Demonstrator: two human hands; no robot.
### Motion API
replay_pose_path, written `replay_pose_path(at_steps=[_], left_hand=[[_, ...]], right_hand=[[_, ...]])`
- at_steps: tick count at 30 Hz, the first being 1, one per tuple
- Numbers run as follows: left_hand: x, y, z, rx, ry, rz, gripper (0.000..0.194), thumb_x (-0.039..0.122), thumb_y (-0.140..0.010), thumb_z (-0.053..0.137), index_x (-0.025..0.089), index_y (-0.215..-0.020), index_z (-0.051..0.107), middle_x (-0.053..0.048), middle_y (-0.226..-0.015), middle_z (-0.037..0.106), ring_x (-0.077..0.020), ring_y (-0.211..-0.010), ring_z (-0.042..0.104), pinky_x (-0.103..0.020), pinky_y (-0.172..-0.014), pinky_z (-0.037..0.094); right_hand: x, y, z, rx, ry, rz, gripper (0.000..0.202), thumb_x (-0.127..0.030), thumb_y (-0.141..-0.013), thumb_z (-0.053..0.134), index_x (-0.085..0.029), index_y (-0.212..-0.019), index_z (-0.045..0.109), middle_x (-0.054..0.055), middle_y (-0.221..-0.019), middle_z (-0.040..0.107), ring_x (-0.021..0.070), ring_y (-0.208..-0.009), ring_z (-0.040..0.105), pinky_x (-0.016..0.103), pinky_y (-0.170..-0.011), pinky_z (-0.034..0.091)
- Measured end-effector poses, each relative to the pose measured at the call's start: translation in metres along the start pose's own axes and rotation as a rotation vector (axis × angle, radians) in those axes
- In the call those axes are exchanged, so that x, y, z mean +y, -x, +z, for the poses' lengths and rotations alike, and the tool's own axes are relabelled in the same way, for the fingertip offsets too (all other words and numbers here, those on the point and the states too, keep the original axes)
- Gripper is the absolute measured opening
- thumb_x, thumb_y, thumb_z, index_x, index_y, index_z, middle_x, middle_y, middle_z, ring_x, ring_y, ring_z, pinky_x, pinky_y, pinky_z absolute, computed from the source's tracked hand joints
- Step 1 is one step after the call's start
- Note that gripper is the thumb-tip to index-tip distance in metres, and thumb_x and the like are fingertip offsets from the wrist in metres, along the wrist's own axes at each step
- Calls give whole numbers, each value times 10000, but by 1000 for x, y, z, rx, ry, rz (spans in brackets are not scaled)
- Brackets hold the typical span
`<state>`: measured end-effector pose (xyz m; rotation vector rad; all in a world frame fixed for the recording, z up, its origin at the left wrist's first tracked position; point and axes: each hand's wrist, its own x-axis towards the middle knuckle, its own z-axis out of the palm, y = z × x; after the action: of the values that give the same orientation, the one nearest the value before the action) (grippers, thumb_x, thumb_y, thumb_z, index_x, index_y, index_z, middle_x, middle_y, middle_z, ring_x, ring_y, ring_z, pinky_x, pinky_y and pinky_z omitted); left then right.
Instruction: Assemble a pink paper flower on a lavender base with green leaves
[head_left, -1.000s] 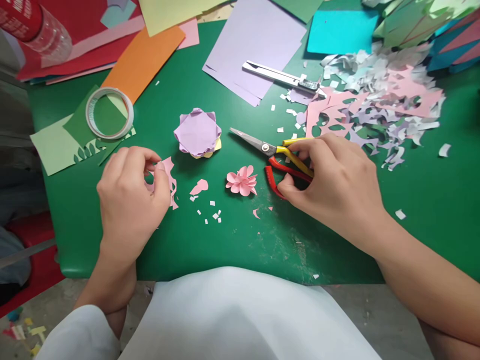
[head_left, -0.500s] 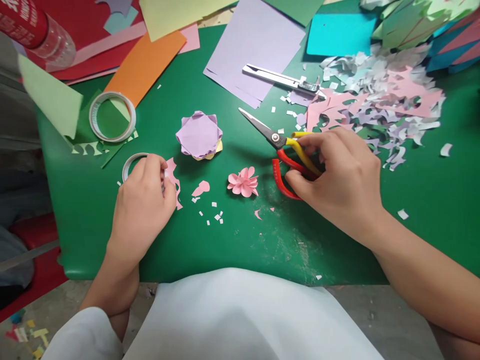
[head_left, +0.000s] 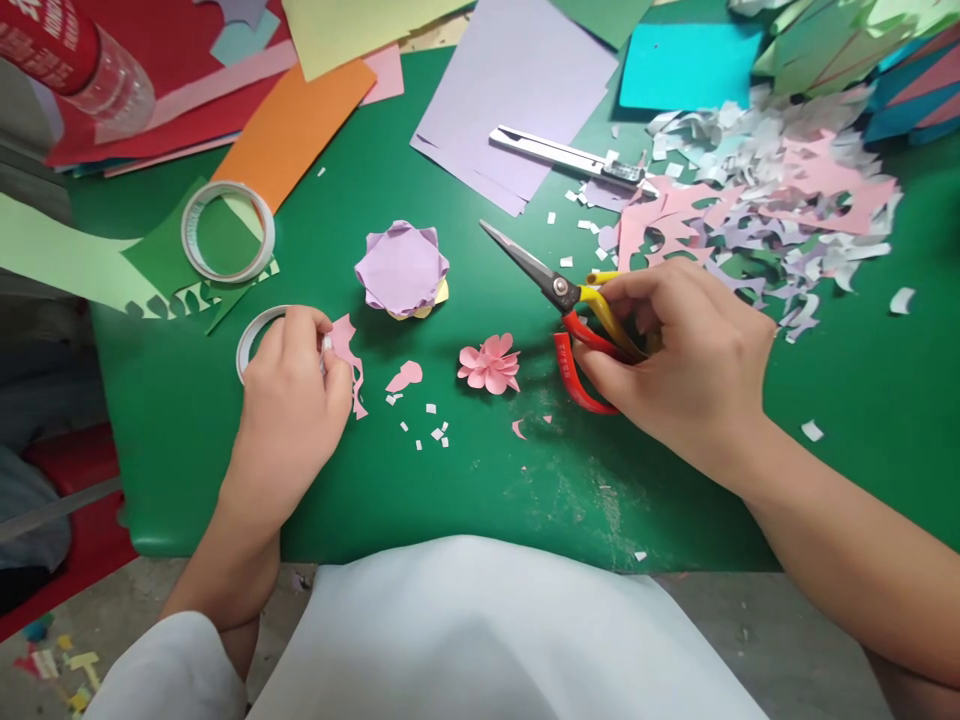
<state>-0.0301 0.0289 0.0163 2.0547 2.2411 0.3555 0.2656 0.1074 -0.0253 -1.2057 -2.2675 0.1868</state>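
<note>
My left hand [head_left: 289,400] is closed on a white tape roll [head_left: 247,345] at the left of the green table, beside a cut pink paper strip [head_left: 347,350]. On the right, my right hand [head_left: 686,360] grips the red and yellow handles of scissors [head_left: 561,290], whose blades point to the upper left and lie together. A pink paper flower [head_left: 490,364] rests between my hands. Above it to the left stands a purple folded paper piece [head_left: 403,268] with some yellow under its edge.
A second tape roll [head_left: 228,232] lies at the left by orange paper [head_left: 292,130]. A cutter knife [head_left: 562,155] rests on purple sheets [head_left: 517,80]. Paper scraps [head_left: 780,190] are heaped at the upper right. A bottle [head_left: 90,70] stands at the upper left.
The scissors have shifted slightly right and down with my right hand. The light green paper at the left now lies lower and stretches out to the left edge. My left hand has barely moved.
</note>
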Motion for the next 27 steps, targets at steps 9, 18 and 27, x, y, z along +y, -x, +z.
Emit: replay_pose_path(at_steps=[9,18,27], left_hand=[[4,1,-5,397,-38,67,222,87,-905,491,200,-951,676,-46,-876,721,-209,-820,685,-343,-639,470],[19,8,2,540,538,136,272,148,-985,588,305,-1189,674,19,-1090,749,-137,-794,753,-313,-649,609],[27,21,-2,237,753,242,726,104,-923,676,367,-1536,389,-8,-1449,629,-201,-992,788,-334,-880,705]], right_hand=[[-3,0,1,22,19,-25,228,-159,-720,593,-201,-929,513,-8,-780,577,126,-663,521,252,-555,383],[-3,4,-2,34,-116,-8,285,-194,-821,619,-232,-1062,471,-59,-736,560,80,-536,540,197,-436,392],[-14,2,-9,18,-271,-168,306,-373,-906,691,-235,-990,431,7,-844,550,106,-625,525,244,-424,335]])
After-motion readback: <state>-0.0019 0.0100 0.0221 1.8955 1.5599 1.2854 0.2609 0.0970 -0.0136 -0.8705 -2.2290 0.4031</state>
